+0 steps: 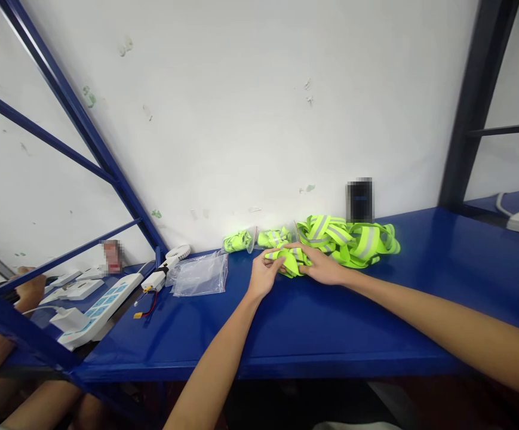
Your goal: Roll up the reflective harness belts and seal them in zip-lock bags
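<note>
Between my two hands is a folded neon-yellow reflective strap (293, 261) with silver-grey stripes, just above the blue shelf. My left hand (264, 276) pinches its left end, thumb on top. From the right, my right hand (321, 265) grips the same strap, its fingers curled around it. A loose heap of similar reflective straps (369, 242) lies just behind and right of my right hand. Beyond my hands, two rolled straps sit in clear zip bags: one bagged strap (237, 240) at left, another bagged strap (273, 237) partly behind my fingers.
Clear plastic bags (200, 276) lie flat left of my hands. Near them are a small white fan (178, 253), a red-black cable with a yellow connector (139, 315) and a power strip (107, 307). A dark box (360, 202) stands against the wall. Another person's arm (28, 292) shows at far left.
</note>
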`<state>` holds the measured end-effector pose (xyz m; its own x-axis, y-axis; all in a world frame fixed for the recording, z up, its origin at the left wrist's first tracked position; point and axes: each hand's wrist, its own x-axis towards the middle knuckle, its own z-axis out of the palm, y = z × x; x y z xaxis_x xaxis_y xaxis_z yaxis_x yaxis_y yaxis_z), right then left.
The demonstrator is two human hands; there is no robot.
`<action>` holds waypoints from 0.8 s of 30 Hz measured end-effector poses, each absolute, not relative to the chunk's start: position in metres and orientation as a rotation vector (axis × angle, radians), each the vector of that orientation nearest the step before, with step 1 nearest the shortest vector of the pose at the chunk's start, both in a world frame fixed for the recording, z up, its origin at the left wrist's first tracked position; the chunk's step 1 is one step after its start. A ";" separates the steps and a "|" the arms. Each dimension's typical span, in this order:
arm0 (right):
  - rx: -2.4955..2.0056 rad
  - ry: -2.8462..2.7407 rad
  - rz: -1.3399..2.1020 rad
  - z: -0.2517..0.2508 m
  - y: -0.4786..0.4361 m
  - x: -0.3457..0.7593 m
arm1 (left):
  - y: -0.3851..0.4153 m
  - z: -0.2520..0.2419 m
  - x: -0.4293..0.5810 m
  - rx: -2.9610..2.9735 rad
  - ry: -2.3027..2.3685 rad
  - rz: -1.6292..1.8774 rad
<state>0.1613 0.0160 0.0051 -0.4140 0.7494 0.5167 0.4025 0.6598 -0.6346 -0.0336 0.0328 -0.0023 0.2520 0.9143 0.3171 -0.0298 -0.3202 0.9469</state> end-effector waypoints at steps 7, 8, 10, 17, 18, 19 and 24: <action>-0.886 -1.937 0.775 0.009 0.005 0.151 | 0.026 0.004 -0.045 1.913 1.150 1.551; -0.874 -1.921 0.766 0.008 0.004 0.149 | 0.025 0.006 -0.045 1.925 1.152 1.601; -0.854 -1.903 0.712 0.006 0.003 0.144 | 0.023 0.008 -0.045 1.953 1.112 1.621; -0.851 -1.953 0.598 0.004 -0.004 0.132 | 0.028 0.004 -0.047 1.971 0.876 1.276; -0.844 -1.966 0.582 0.006 -0.006 0.132 | 0.028 0.003 -0.047 1.973 0.900 1.276; -0.824 -1.989 0.558 0.008 -0.008 0.133 | 0.028 0.002 -0.047 1.979 0.922 1.279; -0.626 -2.192 0.374 0.012 -0.014 0.135 | 0.029 0.002 -0.047 1.965 0.961 1.369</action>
<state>0.1347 -0.0138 0.0122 -0.5510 0.5499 0.6277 0.3105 0.8332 -0.4574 -0.0471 0.0294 0.0021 0.2240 0.8062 0.5476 0.2414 -0.5902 0.7703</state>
